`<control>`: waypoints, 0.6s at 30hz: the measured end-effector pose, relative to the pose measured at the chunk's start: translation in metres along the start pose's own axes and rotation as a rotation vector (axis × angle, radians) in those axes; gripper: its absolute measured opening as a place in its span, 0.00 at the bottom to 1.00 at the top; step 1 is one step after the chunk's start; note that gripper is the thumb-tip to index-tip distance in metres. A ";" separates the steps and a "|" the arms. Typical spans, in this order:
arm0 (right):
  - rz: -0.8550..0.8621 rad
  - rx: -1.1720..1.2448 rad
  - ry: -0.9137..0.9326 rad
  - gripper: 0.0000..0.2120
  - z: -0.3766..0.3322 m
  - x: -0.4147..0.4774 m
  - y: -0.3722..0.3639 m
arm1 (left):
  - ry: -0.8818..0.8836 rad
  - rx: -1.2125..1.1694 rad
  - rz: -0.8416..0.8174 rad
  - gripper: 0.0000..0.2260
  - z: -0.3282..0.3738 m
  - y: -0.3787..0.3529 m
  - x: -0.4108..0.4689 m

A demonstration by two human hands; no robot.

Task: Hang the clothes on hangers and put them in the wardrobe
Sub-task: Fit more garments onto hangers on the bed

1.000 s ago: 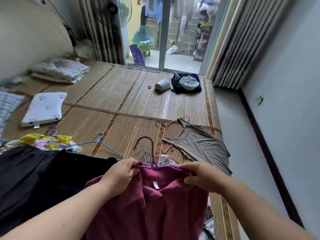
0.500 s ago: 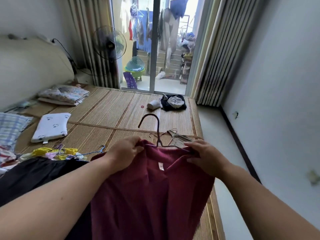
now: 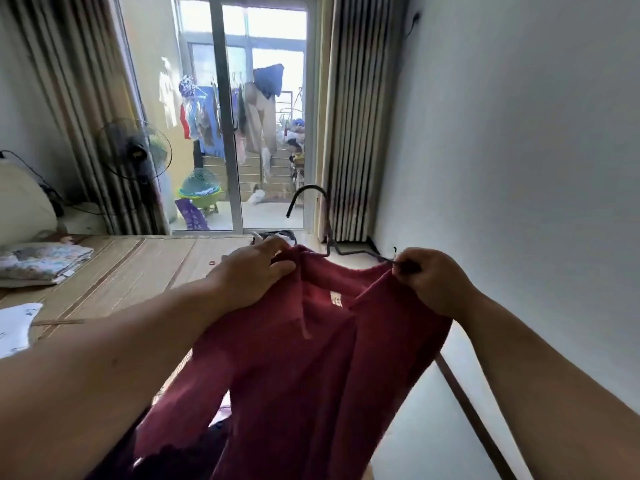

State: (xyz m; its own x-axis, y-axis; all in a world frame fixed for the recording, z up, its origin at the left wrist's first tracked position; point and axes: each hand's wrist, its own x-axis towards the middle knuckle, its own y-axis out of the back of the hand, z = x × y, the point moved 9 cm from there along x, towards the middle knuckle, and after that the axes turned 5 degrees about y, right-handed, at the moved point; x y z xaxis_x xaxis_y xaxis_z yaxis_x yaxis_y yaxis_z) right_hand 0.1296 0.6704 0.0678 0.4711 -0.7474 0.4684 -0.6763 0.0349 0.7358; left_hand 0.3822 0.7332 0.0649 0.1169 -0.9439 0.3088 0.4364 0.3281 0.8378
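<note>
Bed: covered by a woven straw mat.
Far left: folded patterned quilt, flat on the mat.
Near left edge: corner of a white pillow.
Middle: small red ring, lying apart.
Far end: dark clothes heap, mostly hidden.

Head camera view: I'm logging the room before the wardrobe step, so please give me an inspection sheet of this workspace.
Surface: bed mat, woven, tan.
Job's things: maroon garment held up, dark hanger partly in its neckline.
Clutter: folded blanket, white pillow and red ring on the mat.
Grippers: left hand grips the garment's shoulder; right hand pinches the hanger's arm end with the fabric.
Cables: black cable along the left wall.
Surroundings: standing fan, striped curtains, glass door, laundry outside.
</note>
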 end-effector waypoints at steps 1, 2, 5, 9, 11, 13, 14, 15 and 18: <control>0.010 -0.016 -0.019 0.09 0.022 -0.005 0.019 | -0.013 0.007 -0.029 0.09 0.019 -0.020 0.011; 0.006 -0.035 -0.031 0.09 0.041 -0.009 0.033 | -0.027 0.008 -0.054 0.08 0.035 -0.038 0.020; -0.017 -0.072 -0.074 0.09 0.106 -0.017 0.075 | -0.028 0.008 -0.075 0.03 0.086 -0.095 0.051; -0.121 -0.090 -0.146 0.11 0.201 -0.015 0.123 | 0.012 -0.091 -0.074 0.06 0.153 -0.170 0.100; -0.159 -0.083 -0.169 0.11 0.245 -0.009 0.141 | 0.042 -0.122 -0.084 0.09 0.179 -0.203 0.122; -0.174 -0.079 -0.170 0.11 0.282 0.001 0.150 | 0.076 -0.147 -0.100 0.07 0.194 -0.232 0.137; -0.173 -0.075 -0.172 0.11 0.297 0.006 0.152 | 0.096 -0.159 -0.101 0.06 0.197 -0.244 0.143; -0.165 -0.073 -0.177 0.11 0.310 0.011 0.152 | 0.112 -0.159 -0.107 0.04 0.198 -0.255 0.147; -0.140 -0.080 -0.193 0.09 0.349 0.034 0.142 | 0.167 -0.158 -0.142 0.06 0.195 -0.286 0.164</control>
State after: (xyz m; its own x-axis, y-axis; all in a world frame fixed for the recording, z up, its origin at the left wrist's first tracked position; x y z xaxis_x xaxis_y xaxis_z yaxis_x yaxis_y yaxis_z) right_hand -0.1480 0.4183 0.0182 0.4348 -0.8615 0.2624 -0.5611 -0.0313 0.8271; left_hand 0.1028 0.4916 -0.0368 0.1843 -0.9774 0.1040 0.5910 0.1947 0.7828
